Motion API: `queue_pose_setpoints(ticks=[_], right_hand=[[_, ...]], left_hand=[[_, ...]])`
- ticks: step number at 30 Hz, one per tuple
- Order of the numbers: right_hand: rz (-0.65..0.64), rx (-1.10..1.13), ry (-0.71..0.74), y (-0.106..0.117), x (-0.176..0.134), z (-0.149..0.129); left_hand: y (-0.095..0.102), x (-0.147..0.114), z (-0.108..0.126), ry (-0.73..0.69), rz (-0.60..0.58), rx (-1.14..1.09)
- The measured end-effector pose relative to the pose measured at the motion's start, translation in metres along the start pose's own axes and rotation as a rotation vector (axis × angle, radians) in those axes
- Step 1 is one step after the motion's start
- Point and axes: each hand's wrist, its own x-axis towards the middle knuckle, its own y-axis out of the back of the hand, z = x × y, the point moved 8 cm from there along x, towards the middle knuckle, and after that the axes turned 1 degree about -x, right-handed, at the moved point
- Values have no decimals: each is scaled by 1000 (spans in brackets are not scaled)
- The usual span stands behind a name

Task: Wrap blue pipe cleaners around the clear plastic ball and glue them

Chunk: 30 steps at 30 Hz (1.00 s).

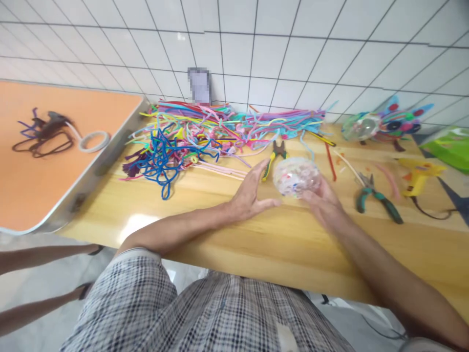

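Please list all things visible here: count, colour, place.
Wooden table: 1, brown, centre
Orange table: 1, orange, left
Tiled wall: 1, white, back
Clear container: 1, transparent, centre
Fuzzy sticks: many, mixed, back
Blue tangle: 1, blue, before sticks
Yellow pliers: 1, yellow, centre
Green pliers: 1, green, right
Glue gun: 1, yellow, right
Slim tool: 1, yellow, back right
Loose strips: several, red and pale, right
Decorated figure: 1, multicoloured, back right
Package: 1, green, right edge
Ring: 1, white, far left
Corded tool: 1, dark, far left
Blurred rectangle: 1, grey, wall
Another person's legs: 2, bare, lower left
Clothing: some, checked, bottom
Left hand: 1, bare, beside container
Right hand: 1, bare, holding container
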Motion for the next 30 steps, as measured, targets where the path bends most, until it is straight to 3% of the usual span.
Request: queue_pose_setpoints(ticks=[5,8,10,14,18,21,24,27,30], right_hand=[[80,-10,38,19,3,2],[85,-19,43,25,6,14],[93,-21,54,28,8,21],[89,-18,42,28,8,26],[52,-39,37,22,6,26],[38,-39,31,21,6,31],[38,-3,0,21,7,37],[42,32,-17,18,6,36],[40,91,-37,11,5,32]], left_hand=[[60,28,14,-3,85,284],[117,28,-7,109,146,527],[160,8,-32,256,188,668],[241,-58,-85,516,237,851],[299,-95,-126,649,326,815],[321,-93,-142,709,416,793],[325,-76,-144,702,399,787],[326,-66,-131,744,336,841],[328,-64,-103,733,178,925]])
